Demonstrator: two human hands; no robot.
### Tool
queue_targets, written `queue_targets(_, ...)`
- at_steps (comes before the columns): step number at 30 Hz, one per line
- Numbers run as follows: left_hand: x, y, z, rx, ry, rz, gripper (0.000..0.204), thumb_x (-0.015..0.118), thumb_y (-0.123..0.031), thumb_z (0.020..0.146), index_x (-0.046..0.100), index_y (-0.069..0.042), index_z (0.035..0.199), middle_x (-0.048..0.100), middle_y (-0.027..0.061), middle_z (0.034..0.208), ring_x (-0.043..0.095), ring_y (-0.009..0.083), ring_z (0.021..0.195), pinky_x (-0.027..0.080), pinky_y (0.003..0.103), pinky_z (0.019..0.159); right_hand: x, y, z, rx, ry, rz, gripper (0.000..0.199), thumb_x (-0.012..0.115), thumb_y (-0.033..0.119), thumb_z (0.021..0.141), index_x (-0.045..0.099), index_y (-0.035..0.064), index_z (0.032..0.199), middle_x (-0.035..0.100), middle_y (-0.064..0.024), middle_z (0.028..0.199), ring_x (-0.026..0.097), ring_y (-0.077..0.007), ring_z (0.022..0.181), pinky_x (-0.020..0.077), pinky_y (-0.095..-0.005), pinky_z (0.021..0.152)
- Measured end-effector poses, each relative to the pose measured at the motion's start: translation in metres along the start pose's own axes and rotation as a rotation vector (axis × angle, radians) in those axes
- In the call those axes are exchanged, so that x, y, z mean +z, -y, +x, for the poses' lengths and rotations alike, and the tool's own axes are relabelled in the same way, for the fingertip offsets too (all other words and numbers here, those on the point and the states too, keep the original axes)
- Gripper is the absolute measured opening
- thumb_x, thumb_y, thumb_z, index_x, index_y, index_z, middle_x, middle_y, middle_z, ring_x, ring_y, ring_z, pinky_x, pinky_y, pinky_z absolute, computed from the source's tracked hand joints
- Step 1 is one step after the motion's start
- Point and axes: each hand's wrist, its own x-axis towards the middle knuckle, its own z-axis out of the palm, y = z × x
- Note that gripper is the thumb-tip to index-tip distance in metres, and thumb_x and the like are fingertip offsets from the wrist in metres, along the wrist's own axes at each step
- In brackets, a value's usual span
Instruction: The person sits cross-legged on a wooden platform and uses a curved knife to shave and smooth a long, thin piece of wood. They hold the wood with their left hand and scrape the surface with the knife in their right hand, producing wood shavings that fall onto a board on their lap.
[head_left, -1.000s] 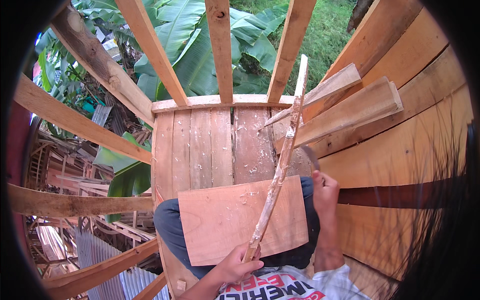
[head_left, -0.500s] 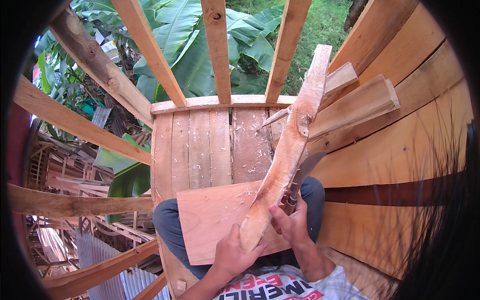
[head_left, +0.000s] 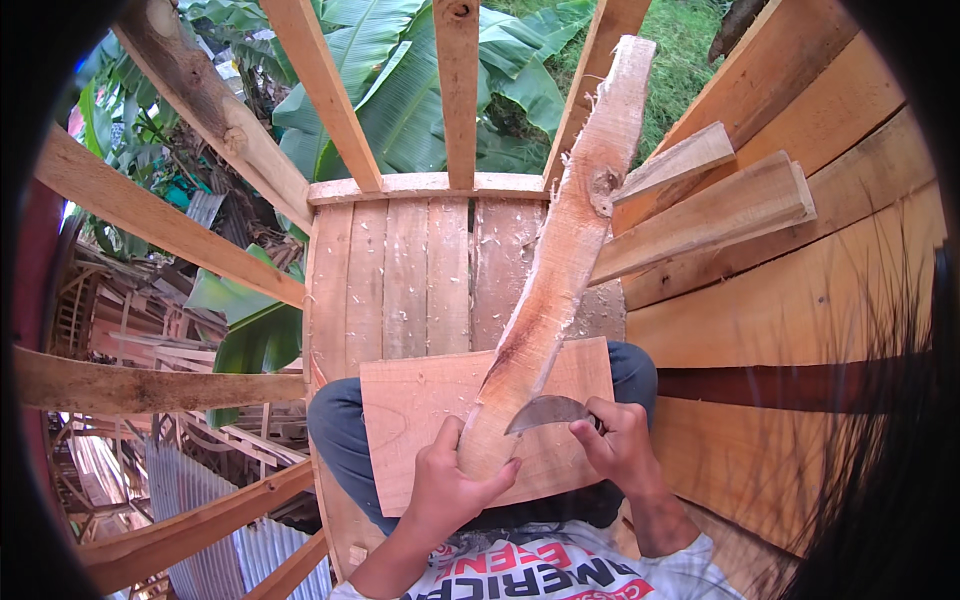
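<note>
My left hand (head_left: 455,480) is wrapped round the near end of a long, rough wooden slat (head_left: 550,280). The slat tilts up and away to the right, with a dark knot near its far part and frayed fibres along its edges. In my right hand (head_left: 618,440) is a knife with a curved blade (head_left: 550,410); the handle is mostly hidden by my fingers. Its blade points left and its tip lies over the slat's near part. Beneath, a flat wooden board (head_left: 410,410) rests across my lap.
Wood shavings lie scattered on the plank floor (head_left: 400,290). Two loose wood pieces, a thin one (head_left: 680,165) and a thicker one (head_left: 710,220), lean at the right plank wall (head_left: 780,320). Wooden rails (head_left: 457,100) stand ahead and left, with banana leaves (head_left: 400,110) beyond.
The knife has swung from behind the slat's right edge to over its near part, blade now pointing left. The slat has turned to show its broad side more fully.
</note>
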Motion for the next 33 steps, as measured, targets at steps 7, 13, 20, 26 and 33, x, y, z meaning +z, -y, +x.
queue_targets(7,0.01,0.001,-0.013,0.132,0.0,0.0,0.05,0.078,-0.023,0.069,0.048,0.004,0.098,0.064,0.0225,0.073,0.068,0.0333,0.068,0.053,0.036,0.059,-0.008,-0.017,0.009,-0.212,-0.253,-0.303,0.059,0.068,0.061,0.067,0.048,0.0056,0.057,0.046,-0.0108,0.05,0.052,-0.0299,0.046,0.0386,-0.0371,0.043)
queue_targets(13,0.019,0.014,-0.026,0.145,0.096,-0.082,0.051,0.078,-0.024,0.069,0.047,0.004,0.099,0.064,0.0237,0.076,0.068,0.036,0.073,0.054,0.038,0.062,-0.018,-0.037,0.022,-0.156,-0.46,-0.389,0.067,0.062,0.07,0.067,0.047,0.0058,0.056,0.044,-0.0104,0.05,0.05,-0.0301,0.046,0.0379,-0.0365,0.042)
queue_targets(20,0.008,0.006,-0.02,0.007,0.132,-0.152,0.051,0.077,-0.018,0.071,0.047,0.005,0.105,0.065,0.0203,0.087,0.067,0.0251,0.083,0.052,0.033,0.071,-0.003,-0.016,0.007,-0.165,-0.242,-0.237,0.063,0.065,0.065,0.069,0.048,0.0063,0.055,0.044,-0.0095,0.048,0.052,-0.0277,0.044,0.0388,-0.0352,0.043)
queue_targets(26,0.009,0.002,-0.021,-0.011,0.17,-0.157,0.052,0.076,-0.019,0.071,0.046,0.005,0.106,0.065,0.0217,0.087,0.068,0.025,0.082,0.052,0.032,0.07,0.001,-0.027,0.007,-0.254,-0.23,-0.262,0.063,0.067,0.065,0.066,0.047,0.0069,0.054,0.043,-0.0081,0.048,0.05,-0.0272,0.043,0.0382,-0.035,0.042)
queue_targets(33,0.018,0.006,-0.031,0.019,0.225,-0.223,0.055,0.077,-0.018,0.072,0.045,0.005,0.109,0.064,0.0196,0.088,0.067,0.0226,0.082,0.051,0.031,0.071,-0.008,-0.041,0.027,-0.187,-0.406,-0.298,0.077,0.053,0.077,0.069,0.041,0.0028,0.055,0.035,-0.0103,0.049,0.042,-0.0292,0.044,0.032,-0.0355,0.042)
